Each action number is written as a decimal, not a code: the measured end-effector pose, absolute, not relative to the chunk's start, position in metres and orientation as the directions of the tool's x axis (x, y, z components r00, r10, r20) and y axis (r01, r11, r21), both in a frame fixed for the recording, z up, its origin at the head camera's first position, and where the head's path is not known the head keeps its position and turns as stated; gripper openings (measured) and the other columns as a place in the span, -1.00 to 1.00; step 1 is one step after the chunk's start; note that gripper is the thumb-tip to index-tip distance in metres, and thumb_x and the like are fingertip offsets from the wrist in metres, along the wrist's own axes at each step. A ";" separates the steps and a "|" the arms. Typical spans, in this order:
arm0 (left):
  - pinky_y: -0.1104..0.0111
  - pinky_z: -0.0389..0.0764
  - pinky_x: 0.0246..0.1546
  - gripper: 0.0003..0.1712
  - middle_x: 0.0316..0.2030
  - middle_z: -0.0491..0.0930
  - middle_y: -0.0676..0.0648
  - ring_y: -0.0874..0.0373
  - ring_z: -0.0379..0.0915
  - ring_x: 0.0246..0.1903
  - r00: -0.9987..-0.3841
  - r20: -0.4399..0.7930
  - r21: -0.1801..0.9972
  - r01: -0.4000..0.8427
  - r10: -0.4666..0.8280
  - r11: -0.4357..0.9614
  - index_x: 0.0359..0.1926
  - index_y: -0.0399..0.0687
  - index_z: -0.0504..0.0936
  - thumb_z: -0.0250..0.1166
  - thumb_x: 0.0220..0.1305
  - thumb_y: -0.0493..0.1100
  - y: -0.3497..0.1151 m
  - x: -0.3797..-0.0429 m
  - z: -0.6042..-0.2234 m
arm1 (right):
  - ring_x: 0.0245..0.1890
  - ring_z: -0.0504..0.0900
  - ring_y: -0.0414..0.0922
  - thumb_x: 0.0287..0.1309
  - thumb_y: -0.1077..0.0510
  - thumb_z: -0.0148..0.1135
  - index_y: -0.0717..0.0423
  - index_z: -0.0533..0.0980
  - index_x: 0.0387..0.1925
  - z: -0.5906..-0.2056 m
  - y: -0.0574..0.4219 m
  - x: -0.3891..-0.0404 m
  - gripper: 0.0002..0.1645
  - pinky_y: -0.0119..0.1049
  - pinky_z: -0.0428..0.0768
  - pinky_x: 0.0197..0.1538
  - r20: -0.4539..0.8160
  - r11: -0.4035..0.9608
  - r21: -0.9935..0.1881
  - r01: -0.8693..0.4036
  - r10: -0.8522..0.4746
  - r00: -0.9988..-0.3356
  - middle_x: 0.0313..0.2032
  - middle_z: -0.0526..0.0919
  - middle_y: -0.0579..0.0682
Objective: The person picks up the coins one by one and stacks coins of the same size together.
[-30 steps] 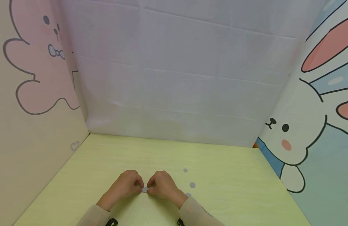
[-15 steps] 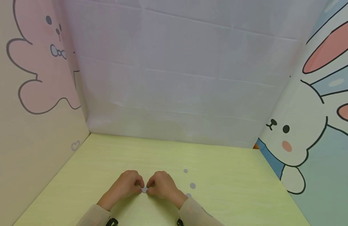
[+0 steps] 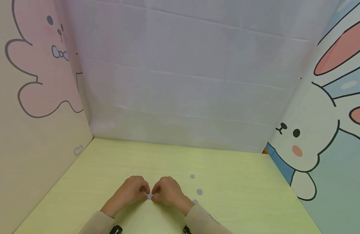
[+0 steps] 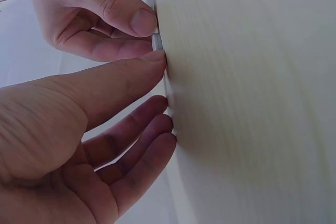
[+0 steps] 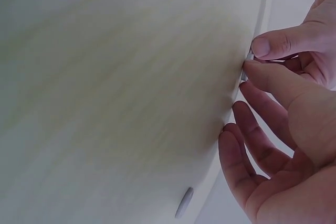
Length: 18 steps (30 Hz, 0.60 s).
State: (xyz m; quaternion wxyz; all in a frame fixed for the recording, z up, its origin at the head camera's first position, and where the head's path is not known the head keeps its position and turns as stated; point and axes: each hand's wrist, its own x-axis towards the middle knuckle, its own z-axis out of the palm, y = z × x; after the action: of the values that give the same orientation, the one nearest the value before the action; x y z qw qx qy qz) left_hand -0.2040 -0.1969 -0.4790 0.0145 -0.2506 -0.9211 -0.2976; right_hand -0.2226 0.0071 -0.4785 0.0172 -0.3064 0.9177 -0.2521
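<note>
A small round grey disc point(image 3: 149, 196) lies flat on the pale yellow-green table point(image 3: 133, 162), between the two hands. My left hand point(image 3: 134, 190) pinches its left edge with thumb and fingertips, and my right hand point(image 3: 169, 191) pinches the right edge. From the left wrist, the disc point(image 4: 157, 42) appears edge-on as a thick grey piece between the thumbs; whether it is one disc or a stack I cannot tell. Fingertips of both hands reach down to the table top. In the right wrist view the fingers mostly cover the disc point(image 5: 244, 74).
Right of the hands lie a smaller grey disc point(image 3: 192, 176), another grey disc point(image 3: 199, 191) and a third grey disc point(image 3: 195, 201), partly hidden by the right wrist. A white sheet point(image 3: 180, 81) closes the back. Side walls carry a pink cartoon bear point(image 3: 42, 71) and a white rabbit point(image 3: 308, 143).
The hands and the discs stay almost where they were. Only a slight shift of the head view and a tiny drift of the left fingertips rightward show.
</note>
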 end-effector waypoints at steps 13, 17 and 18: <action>0.40 0.38 -0.36 -0.79 -0.46 0.53 0.14 0.33 0.25 -0.43 -0.871 0.178 0.528 0.477 0.457 0.703 -0.43 0.03 0.79 0.65 -0.01 -0.33 -0.196 -0.204 -0.479 | -0.30 0.60 -0.40 0.04 0.13 0.69 -0.03 0.83 -0.38 -0.479 0.008 -0.223 -0.89 -0.48 0.57 -0.15 0.121 0.683 -0.483 -0.548 -0.568 -0.814 -0.38 0.81 -0.29; 0.39 0.42 -0.35 -0.79 -0.46 0.55 0.16 0.33 0.29 -0.42 -0.869 0.183 0.519 0.483 0.460 0.705 -0.43 0.04 0.80 0.66 -0.01 -0.31 -0.196 -0.205 -0.479 | -0.30 0.60 -0.41 0.03 0.13 0.69 -0.03 0.83 -0.39 -0.480 0.008 -0.224 -0.89 -0.48 0.57 -0.15 0.119 0.683 -0.487 -0.544 -0.566 -0.816 -0.39 0.80 -0.29; 0.39 0.43 -0.34 -0.79 -0.46 0.56 0.16 0.32 0.29 -0.41 -0.868 0.183 0.516 0.484 0.461 0.706 -0.42 0.05 0.80 0.66 -0.01 -0.31 -0.196 -0.205 -0.479 | -0.30 0.60 -0.41 0.03 0.13 0.70 -0.03 0.83 -0.39 -0.480 0.007 -0.224 -0.89 -0.48 0.56 -0.15 0.118 0.682 -0.490 -0.543 -0.565 -0.816 -0.39 0.80 -0.29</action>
State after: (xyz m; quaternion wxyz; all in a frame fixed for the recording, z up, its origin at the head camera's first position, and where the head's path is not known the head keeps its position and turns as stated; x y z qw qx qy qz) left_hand -0.2048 -0.1957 -0.4792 0.0203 -0.2560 -0.9234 -0.2851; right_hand -0.2240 0.0075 -0.4800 0.0213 -0.3022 0.9168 -0.2601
